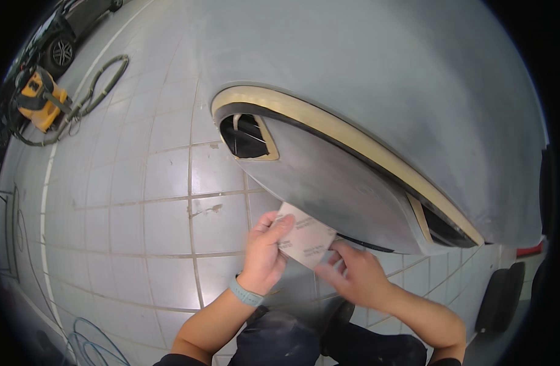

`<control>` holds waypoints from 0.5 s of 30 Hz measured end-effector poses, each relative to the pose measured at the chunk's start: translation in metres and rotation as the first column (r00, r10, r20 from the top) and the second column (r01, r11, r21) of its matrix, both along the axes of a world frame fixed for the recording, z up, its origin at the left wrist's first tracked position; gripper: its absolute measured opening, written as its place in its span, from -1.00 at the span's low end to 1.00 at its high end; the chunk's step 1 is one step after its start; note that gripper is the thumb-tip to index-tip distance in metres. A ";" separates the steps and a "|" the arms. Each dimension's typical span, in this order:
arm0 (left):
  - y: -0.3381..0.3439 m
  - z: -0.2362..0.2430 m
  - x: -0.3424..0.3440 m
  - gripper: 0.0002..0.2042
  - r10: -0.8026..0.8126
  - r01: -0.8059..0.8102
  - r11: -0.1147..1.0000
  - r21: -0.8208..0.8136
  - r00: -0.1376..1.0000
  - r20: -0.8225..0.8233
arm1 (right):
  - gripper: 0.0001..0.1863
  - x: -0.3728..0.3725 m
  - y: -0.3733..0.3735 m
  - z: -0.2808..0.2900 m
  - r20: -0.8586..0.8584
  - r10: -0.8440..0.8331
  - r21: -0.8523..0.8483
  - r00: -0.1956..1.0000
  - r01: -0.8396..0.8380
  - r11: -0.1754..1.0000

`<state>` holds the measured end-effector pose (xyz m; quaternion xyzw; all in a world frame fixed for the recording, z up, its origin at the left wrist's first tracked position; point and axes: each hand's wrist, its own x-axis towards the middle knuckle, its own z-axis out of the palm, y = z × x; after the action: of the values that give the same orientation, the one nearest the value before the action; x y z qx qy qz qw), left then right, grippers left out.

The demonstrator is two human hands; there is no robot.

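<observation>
Between my two hands is a small, pale, square sheet of sandpaper [308, 236], its printed backing turned up. My left hand [267, 247], with a light green watch band on the wrist, pinches its left edge, thumb on top. At the lower right edge, my right hand [357, 274] has curled fingers and thumb closed on the sheet; part of this grip is hidden. Just beyond lies the grey, dull-surfaced car bumper [328, 177], which the sheet's upper edge overlaps in view. Tan masking tape [353, 160] borders the bumper's long dark recess.
A dark opening [246, 135] shows at the bumper's left end. On the tiled floor [164, 226] at far left stands a yellow and black vacuum cleaner [41, 100] with its hose [103, 91]. A blue air hose [94, 341] coils at lower left. Another car's wheel [61, 52] is behind.
</observation>
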<state>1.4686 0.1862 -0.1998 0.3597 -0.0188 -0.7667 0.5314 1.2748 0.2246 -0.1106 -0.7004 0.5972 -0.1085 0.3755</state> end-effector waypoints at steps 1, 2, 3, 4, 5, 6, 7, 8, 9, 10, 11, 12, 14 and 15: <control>0.004 0.004 -0.006 -0.79 -0.015 0.014 0.999 -0.035 1.000 -0.013 | -0.57 0.000 -0.003 -0.009 0.207 -0.097 0.112 0.973 0.075 0.991; 0.007 0.007 -0.009 -0.72 -0.112 0.117 0.989 -0.091 0.992 0.059 | -0.57 0.002 -0.007 -0.015 0.386 -0.199 0.234 0.901 0.113 0.966; 0.009 0.008 -0.010 -0.67 -0.019 0.112 0.967 -0.229 0.927 0.375 | -0.57 0.003 -0.013 -0.021 0.520 -0.304 0.356 0.798 0.121 0.927; 0.010 0.009 -0.007 -0.62 0.112 0.136 0.934 -0.330 0.767 0.632 | -0.60 0.002 -0.019 -0.023 0.500 -0.331 0.414 0.800 0.115 0.903; 0.011 0.009 -0.003 -0.56 0.179 0.233 0.909 -0.346 0.531 0.828 | -0.61 0.005 -0.027 -0.026 0.474 -0.306 0.381 0.826 0.120 0.917; 0.010 0.007 0.004 -0.51 0.412 0.372 0.782 -0.500 0.293 0.863 | -0.63 0.012 -0.036 -0.031 0.454 -0.274 0.353 0.848 0.111 0.929; 0.006 0.005 0.016 -0.45 0.573 0.577 0.648 -0.496 0.059 0.817 | -0.63 0.020 -0.048 -0.036 0.434 -0.239 0.321 0.869 0.100 0.942; 0.001 0.001 0.028 -0.40 0.722 0.704 0.549 -0.451 -0.126 0.681 | -0.64 0.032 -0.061 -0.043 0.467 -0.200 0.256 0.861 0.085 0.963; -0.004 -0.003 0.038 -0.37 0.737 0.757 0.512 -0.405 -0.146 0.660 | -0.64 0.046 -0.073 -0.050 0.492 -0.161 0.198 0.855 0.070 0.978; -0.011 -0.010 0.045 -0.34 0.751 0.750 0.511 -0.420 -0.152 0.643 | -0.64 0.061 -0.084 -0.056 0.513 -0.117 0.140 0.851 0.052 0.989; -0.019 -0.017 0.050 -0.31 0.771 0.757 0.494 -0.427 -0.155 0.618 | -0.65 0.075 -0.095 -0.061 0.507 -0.152 0.152 0.848 0.086 0.985; -0.029 -0.025 0.056 -0.34 0.786 0.727 0.505 -0.465 -0.163 0.597 | -0.66 0.087 -0.105 -0.064 0.496 -0.187 0.160 0.848 0.122 0.980; -0.047 -0.040 0.061 -0.40 0.811 0.688 0.507 -0.519 -0.178 0.557 | -0.68 0.096 -0.115 -0.065 0.456 -0.248 0.212 0.855 0.166 0.963; -0.055 -0.048 0.059 -0.41 0.839 0.663 0.497 -0.560 -0.203 0.505 | -0.68 0.098 -0.119 -0.064 0.465 -0.295 0.255 0.835 0.193 0.947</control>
<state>1.5280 0.1315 -0.2476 0.4742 -0.7509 0.0378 0.4581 1.3725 0.1058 -0.1746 -0.5254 0.5726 -0.2725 0.5673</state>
